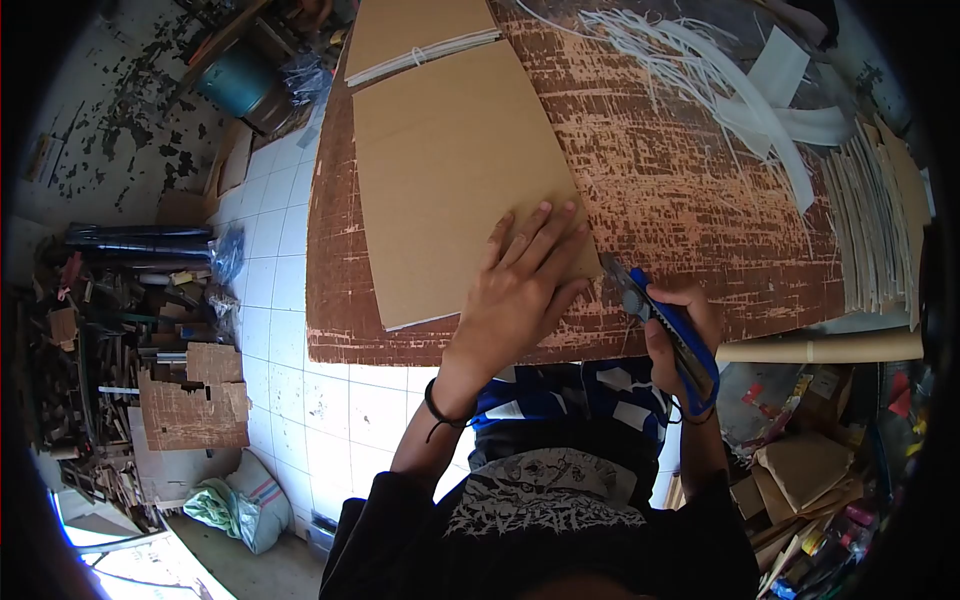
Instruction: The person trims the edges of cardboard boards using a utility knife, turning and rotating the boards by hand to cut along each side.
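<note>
A brown cardboard sheet [450, 170] lies on the scratched wooden table [690, 190]. My left hand [522, 270] rests flat on its near right corner, fingers spread. In my right hand [685, 325] is a blue box cutter [680, 340], gripped by its handle. Its blade end points up and left, close to the sheet's near right corner; whether the tip touches the board I cannot tell. Across the sheet's far part lies a bundle of thin white strips [425, 57], tied in the middle.
Loose white strips [690, 70] are heaped at the table's far right. A stack of cut boards [875, 220] stands at the right edge, with a cardboard tube [820, 347] below it. Scrap wood [100, 340] piles up left of the tiled floor [275, 290].
</note>
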The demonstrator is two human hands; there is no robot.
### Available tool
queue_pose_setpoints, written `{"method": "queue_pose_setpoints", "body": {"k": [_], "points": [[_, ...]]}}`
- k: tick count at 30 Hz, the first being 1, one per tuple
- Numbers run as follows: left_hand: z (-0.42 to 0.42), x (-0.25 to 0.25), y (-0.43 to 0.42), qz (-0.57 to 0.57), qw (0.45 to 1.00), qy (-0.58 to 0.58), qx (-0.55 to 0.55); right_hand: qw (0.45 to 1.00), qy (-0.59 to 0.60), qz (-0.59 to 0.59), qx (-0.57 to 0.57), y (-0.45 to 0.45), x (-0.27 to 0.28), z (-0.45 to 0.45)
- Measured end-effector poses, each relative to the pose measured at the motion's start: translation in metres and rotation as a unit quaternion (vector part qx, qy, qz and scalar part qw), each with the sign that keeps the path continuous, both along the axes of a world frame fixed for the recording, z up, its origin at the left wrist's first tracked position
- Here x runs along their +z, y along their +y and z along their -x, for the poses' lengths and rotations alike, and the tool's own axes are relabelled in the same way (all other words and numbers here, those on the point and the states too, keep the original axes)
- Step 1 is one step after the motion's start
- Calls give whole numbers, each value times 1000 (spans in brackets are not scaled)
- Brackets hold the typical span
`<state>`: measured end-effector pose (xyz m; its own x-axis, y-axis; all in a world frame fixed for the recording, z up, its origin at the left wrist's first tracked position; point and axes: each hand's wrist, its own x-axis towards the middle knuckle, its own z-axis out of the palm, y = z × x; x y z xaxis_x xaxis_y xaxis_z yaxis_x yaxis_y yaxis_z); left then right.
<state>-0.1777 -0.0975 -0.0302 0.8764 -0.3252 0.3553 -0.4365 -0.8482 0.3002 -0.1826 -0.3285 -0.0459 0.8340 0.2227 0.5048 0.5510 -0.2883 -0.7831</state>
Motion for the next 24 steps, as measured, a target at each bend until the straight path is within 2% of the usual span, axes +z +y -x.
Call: {"method": "queue_pose_setpoints", "body": {"k": [8, 14, 17, 20, 23, 24], "points": [[0, -1, 0, -4, 1000, -8, 0, 994, 12, -99, -37, 9, -12, -2], [0, -2, 0, -5, 1000, -6, 2, 997, 51, -48, -26, 8, -5, -2], [1, 0, -1, -3, 1000, -6, 3, 1000, -15, 20, 10, -6, 0, -2], [1, -1, 0, -8, 1000, -12, 2, 999, -37, -1, 40, -12, 2, -6], [1, -3, 0, -8, 1000, -14, 5, 993, 81, -87, -5, -10, 2, -8], [0, -3, -1, -7, 1000, -15, 5, 992, 43, -116, -20, -3, -1, -15]]}}
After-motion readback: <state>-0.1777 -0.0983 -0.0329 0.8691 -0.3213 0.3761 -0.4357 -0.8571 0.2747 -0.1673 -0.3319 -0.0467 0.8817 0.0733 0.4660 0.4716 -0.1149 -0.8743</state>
